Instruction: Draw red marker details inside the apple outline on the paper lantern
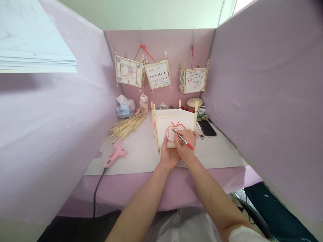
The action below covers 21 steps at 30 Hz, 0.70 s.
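A white paper lantern (161,125) with a frame of thin wooden sticks stands tilted in front of me. Its near face carries a red outline of a rounded shape with a zigzag on top and a few strokes inside. My left hand (169,156) supports the lantern from below, its thumb pressed on the front face. In my right hand (186,146) is a red marker pen (185,142), gripped near its tip. The pen's dark tip is at the drawing, inside the outline. The underside of the lantern is hidden by my hands.
A pink glue gun (116,155) with a black cord lies left. Behind it is a pile of wooden sticks (128,126). A black phone (207,128) and small scissors (201,136) lie right. Finished lanterns (194,80) hang at the back. Fabric walls (264,84) enclose both sides.
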Motion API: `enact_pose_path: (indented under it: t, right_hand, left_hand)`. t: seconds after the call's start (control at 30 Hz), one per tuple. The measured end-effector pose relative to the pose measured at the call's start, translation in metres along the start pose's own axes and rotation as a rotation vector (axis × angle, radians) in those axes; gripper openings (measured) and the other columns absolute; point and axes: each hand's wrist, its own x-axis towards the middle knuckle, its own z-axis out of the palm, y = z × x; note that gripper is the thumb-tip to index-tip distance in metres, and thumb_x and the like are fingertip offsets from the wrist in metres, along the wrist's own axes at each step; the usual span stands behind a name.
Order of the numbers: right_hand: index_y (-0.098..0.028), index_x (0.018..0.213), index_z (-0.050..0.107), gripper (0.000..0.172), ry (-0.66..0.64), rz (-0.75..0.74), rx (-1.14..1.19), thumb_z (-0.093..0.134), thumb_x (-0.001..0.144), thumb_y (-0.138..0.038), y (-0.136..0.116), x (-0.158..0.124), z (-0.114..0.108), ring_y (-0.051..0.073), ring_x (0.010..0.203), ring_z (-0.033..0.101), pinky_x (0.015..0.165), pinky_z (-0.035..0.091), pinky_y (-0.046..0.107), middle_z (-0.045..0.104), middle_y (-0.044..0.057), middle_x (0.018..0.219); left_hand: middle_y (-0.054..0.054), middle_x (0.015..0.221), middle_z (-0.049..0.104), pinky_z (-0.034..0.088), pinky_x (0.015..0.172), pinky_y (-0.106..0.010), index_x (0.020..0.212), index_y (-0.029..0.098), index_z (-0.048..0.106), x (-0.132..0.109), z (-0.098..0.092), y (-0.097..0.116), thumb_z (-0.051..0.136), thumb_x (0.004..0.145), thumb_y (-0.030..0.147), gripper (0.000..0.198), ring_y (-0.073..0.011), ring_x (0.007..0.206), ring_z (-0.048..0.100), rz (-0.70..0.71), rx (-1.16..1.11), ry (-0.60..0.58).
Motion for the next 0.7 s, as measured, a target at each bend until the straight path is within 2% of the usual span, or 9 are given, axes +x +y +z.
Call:
enact_pose_path:
  t: [0.1,0.27,0.4,0.53,0.7]
  right_hand:
    - [-0.022,0.086,0.062,0.007,-0.019,0.006,0.014,0.057,0.082,-0.021,-0.001,0.0,0.002,0.015,0.081,0.061,0.084,0.029,0.036,0.07,0.0,0.085]
    - [-0.023,0.084,0.062,0.005,0.013,0.037,-0.049,0.056,0.083,-0.022,0.003,0.001,-0.001,0.014,0.079,0.06,0.083,0.028,0.035,0.07,-0.002,0.081]
    - [-0.022,0.081,0.06,0.006,0.057,0.059,-0.102,0.055,0.083,-0.023,0.007,0.002,-0.003,0.015,0.078,0.059,0.083,0.028,0.035,0.067,-0.002,0.078]
    - [-0.022,0.081,0.06,0.006,0.073,0.073,-0.115,0.054,0.083,-0.023,0.008,0.002,-0.004,0.015,0.077,0.059,0.082,0.028,0.035,0.066,-0.002,0.076]
    - [-0.021,0.081,0.059,0.005,0.107,0.046,-0.076,0.054,0.082,-0.022,0.01,0.003,-0.01,0.015,0.075,0.058,0.082,0.031,0.035,0.065,-0.002,0.076]
  left_hand:
    - [-0.011,0.108,0.066,0.047,0.085,-0.032,0.125,0.014,0.053,0.0,-0.001,0.0,0.048,0.083,0.058,0.061,-0.0235,0.101,0.062,-0.018,0.007,-0.007]
    - [-0.009,0.108,0.067,0.047,0.085,-0.033,0.123,0.018,0.055,0.001,0.001,0.0,0.047,0.085,0.054,0.053,-0.0228,0.099,0.062,0.038,0.004,-0.03]
    - [-0.008,0.101,0.069,0.049,0.079,-0.031,0.121,0.017,0.058,0.002,0.001,0.0,0.047,0.085,0.055,0.054,-0.0204,0.088,0.064,0.024,0.017,-0.006]
    - [-0.009,0.103,0.068,0.049,0.074,-0.031,0.123,0.017,0.056,0.002,0.0,0.0,0.045,0.085,0.057,0.056,-0.0188,0.081,0.063,0.024,0.054,-0.011]
    - [-0.009,0.11,0.067,0.049,0.078,-0.031,0.124,0.017,0.056,0.002,0.002,0.0,0.048,0.084,0.056,0.057,-0.0201,0.089,0.063,0.04,0.05,-0.008]
